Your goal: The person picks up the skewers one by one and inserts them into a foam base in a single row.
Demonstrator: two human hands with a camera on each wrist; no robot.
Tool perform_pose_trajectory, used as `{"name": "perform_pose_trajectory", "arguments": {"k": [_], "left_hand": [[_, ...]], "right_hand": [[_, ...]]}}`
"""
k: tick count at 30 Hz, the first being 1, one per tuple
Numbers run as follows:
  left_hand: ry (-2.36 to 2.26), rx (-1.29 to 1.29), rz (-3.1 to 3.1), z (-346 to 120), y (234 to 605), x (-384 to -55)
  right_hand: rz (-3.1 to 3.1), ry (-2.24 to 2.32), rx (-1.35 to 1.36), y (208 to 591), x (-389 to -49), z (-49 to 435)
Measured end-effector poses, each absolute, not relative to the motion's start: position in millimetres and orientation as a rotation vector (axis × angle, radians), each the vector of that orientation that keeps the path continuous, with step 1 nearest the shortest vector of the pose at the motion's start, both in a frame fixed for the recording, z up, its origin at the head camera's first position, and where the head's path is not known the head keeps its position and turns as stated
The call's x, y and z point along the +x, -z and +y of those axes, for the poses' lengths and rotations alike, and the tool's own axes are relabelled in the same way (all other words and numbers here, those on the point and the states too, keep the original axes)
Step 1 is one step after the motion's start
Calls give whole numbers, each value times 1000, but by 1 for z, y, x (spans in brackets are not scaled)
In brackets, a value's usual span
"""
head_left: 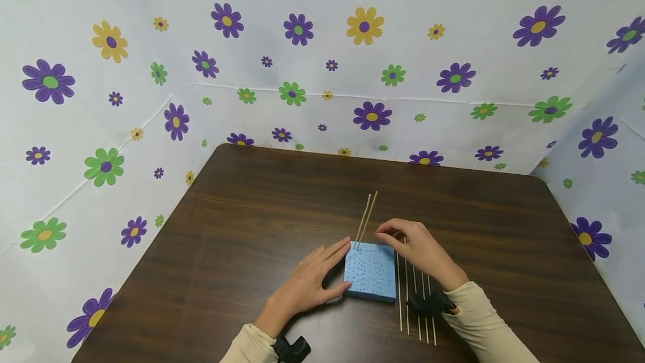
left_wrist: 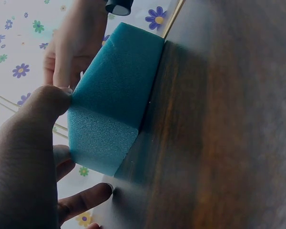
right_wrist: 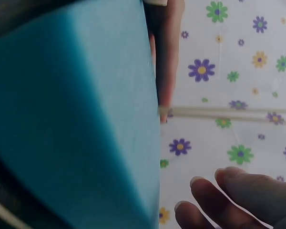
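A light blue block (head_left: 370,273), its top dotted with many small holes, sits on the dark wooden table. Two thin sticks (head_left: 367,220) stand in its far left corner, leaning slightly right. My left hand (head_left: 314,279) rests against the block's left side with spread, fairly straight fingers, thumb at the near corner and a fingertip at the far one. Beyond the block's far right corner hovers my right hand (head_left: 415,245), its fingers loosely bent and nothing visible in them in the right wrist view.
Several thin sticks (head_left: 407,301) lie side by side on the table, right of the block, partly under the right hand and wrist. The brown table (head_left: 242,212) ends at a white flower-patterned curtain (head_left: 322,80) behind and at both sides.
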State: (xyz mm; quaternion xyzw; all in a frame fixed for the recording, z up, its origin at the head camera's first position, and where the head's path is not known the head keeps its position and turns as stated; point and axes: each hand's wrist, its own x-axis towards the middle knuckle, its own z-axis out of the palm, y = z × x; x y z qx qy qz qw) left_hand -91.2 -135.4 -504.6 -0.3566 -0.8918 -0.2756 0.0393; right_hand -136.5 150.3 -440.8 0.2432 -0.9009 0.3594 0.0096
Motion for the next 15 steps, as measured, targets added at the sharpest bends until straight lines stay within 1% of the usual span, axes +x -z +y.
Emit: {"name": "perform_pose_trajectory", "arguments": {"k": [15], "left_hand": [[854, -1104, -2707, -135, 507, -93]], "right_hand": [[-2909, -1037, 437, 449, -134, 223]]}}
